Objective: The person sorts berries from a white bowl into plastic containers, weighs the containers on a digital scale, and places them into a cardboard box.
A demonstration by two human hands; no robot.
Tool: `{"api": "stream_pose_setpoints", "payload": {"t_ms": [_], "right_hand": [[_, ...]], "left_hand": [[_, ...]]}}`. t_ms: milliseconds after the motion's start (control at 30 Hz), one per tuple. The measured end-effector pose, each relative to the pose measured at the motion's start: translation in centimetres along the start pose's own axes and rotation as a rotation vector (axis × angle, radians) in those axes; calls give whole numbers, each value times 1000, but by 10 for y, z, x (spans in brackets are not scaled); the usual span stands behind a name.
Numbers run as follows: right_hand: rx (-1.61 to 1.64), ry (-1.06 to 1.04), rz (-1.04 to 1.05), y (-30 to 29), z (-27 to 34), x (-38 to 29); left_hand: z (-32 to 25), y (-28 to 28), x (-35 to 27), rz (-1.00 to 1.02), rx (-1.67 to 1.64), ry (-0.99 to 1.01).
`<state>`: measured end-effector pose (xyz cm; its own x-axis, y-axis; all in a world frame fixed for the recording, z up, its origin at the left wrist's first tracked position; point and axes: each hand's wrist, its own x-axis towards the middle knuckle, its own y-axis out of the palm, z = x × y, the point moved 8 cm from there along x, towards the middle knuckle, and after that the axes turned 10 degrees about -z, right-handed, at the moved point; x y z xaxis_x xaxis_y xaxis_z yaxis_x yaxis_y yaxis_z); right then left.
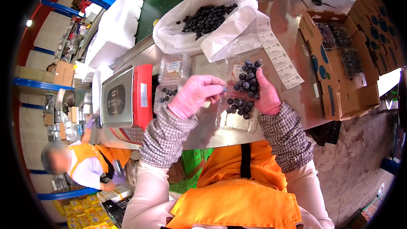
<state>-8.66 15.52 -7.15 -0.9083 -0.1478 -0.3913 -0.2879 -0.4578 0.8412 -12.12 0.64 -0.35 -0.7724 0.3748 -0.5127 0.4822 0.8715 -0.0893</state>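
Observation:
Both my hands wear pink gloves. Between the thumb and fingertips of my left hand [198, 95] is a single blueberry [224, 89]. My right hand [267, 97] cups a heap of blueberries [248, 81], thumb up along their right side; its fingers are mostly hidden beneath them. Under the hands lies an opened clear plastic clamshell [237, 125], with more loose blueberries [240, 107] at its middle and a label on its far half. Left of it, another clear clamshell [165, 97] contains a few blueberries, partly covered by my left hand.
Beyond sits a white bag [178, 43] of blueberries. A strip of printed labels [279, 57] runs right of it, near a cardboard box [349, 98] with packed clamshells. Scissors [318, 0] lie far right. A red scale [143, 92] stands left; a co-worker [87, 165] is beyond it.

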Motion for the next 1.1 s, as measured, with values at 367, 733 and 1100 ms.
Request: {"api": "stream_pose_setpoints", "payload": {"t_ms": [367,733,1100], "right_hand": [[63,4,-14,-12,-4,8],[44,40,-17,-8,-6,5],[35,57,-51,-17,-8,9]], "left_hand": [[-63,62,17,-131,828,1043],[-56,35,15,-192,610,764],[-37,42,-5,-308,910,801]]}}
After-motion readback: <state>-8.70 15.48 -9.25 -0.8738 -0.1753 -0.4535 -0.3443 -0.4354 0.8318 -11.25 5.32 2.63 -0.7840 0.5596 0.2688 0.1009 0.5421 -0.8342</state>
